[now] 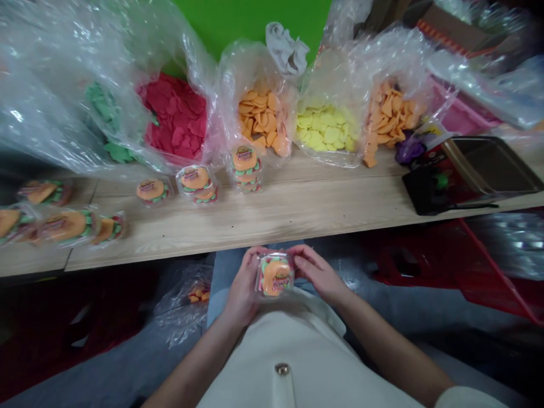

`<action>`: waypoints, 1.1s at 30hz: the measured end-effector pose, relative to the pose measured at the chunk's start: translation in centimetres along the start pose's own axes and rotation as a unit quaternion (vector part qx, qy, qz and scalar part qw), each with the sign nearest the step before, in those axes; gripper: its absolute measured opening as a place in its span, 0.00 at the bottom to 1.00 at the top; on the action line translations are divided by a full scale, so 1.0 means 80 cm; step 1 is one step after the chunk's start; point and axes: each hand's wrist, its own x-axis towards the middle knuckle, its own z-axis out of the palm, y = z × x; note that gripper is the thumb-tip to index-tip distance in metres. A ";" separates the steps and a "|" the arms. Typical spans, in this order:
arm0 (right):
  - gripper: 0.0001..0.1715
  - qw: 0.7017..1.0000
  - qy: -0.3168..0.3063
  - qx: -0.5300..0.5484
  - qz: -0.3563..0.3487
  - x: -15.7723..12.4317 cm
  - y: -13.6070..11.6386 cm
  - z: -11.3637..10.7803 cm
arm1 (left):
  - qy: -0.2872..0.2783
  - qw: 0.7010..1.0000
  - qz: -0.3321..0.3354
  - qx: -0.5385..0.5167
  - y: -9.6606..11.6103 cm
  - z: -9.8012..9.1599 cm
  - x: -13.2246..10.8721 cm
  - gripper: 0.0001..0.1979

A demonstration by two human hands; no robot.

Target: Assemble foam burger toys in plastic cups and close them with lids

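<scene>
Close to my body, just off the table's front edge, I hold a small clear plastic box (275, 276) with a toy burger of orange, green and red pieces inside. My left hand (247, 281) grips its left side. The fingers of my right hand (318, 274) are closed on its right edge. On the table ahead are similar packed burgers: a single one (152, 191), a pair (196, 180) and a stack (246, 164). More packed burgers (68, 225) lie at the left, somewhat blurred.
Along the back of the table (297, 198) stand plastic bags of red pieces (178, 119), orange pieces (259, 116), yellow pieces (327, 127) and more orange pieces (391, 113). A dark tray (497, 164) sits at the right. Red crates (442, 266) are below the table.
</scene>
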 end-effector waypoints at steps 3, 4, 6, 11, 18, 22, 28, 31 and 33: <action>0.11 0.999 -0.015 0.037 0.034 -0.009 0.014 0.008 | 0.001 0.998 -0.014 0.067 -0.007 -0.013 -0.012 0.12; 0.10 0.999 -0.019 0.024 0.029 -0.012 0.015 0.010 | -0.016 0.996 -0.018 0.089 -0.006 -0.018 -0.015 0.14; 0.08 0.999 -0.043 -0.030 0.009 -0.016 0.009 0.012 | -0.072 0.987 -0.019 0.145 0.005 -0.028 -0.019 0.15; 0.08 0.985 -0.129 -0.111 -0.023 -0.027 -0.022 0.011 | -0.176 0.912 0.036 0.370 0.047 -0.046 -0.021 0.07; 0.01 0.900 -0.194 -0.361 -0.147 -0.040 -0.025 0.034 | -0.214 0.832 0.115 0.499 0.073 -0.043 -0.048 0.08; 0.04 0.861 -0.187 -0.410 -0.235 -0.035 -0.016 0.047 | -0.206 0.812 0.149 0.525 0.071 -0.047 -0.057 0.08; 0.07 0.813 -0.163 -0.477 -0.290 -0.033 -0.006 0.056 | -0.188 0.809 0.185 0.525 0.055 -0.053 -0.068 0.10; 0.07 0.795 -0.160 -0.486 -0.326 -0.033 0.003 0.058 | -0.193 0.809 0.178 0.526 0.052 -0.053 -0.072 0.09; 0.07 0.791 -0.152 -0.484 -0.342 -0.033 0.008 0.059 | -0.194 0.814 0.166 0.522 0.052 -0.052 -0.073 0.09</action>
